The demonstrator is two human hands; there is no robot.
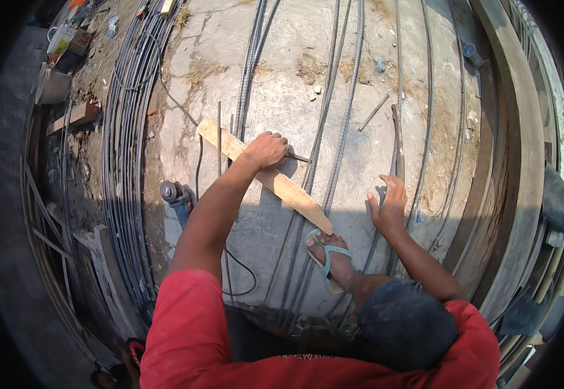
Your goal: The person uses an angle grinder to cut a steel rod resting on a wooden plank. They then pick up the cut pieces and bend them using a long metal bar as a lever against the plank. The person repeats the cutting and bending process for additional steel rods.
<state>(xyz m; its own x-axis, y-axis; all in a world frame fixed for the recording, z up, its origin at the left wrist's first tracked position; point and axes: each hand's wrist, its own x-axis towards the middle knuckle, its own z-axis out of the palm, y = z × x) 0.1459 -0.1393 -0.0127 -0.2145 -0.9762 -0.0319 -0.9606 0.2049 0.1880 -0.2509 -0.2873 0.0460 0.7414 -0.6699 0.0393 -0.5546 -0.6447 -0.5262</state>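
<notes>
My left hand point(268, 149) is closed over the upper part of a pale wooden plank point(292, 192) that lies slantwise on the concrete. A short dark rod point(299, 157) sticks out from its fingers on the right; the rest of it is hidden in the fist. The plank's near end touches my foot, in a light green flip-flop point(327, 258). My right hand point(389, 202) is held off to the right with thumb and fingers apart and nothing in it. Below it run long steel rebars point(345, 117).
An angle grinder point(177, 200) with its cable lies left of the plank. A thick bundle of rods point(126, 110) runs along the left. One short loose rod point(374, 112) lies ahead. A long wooden beam point(522, 149) borders the right side. Buckets and boxes point(54, 84) stand far left.
</notes>
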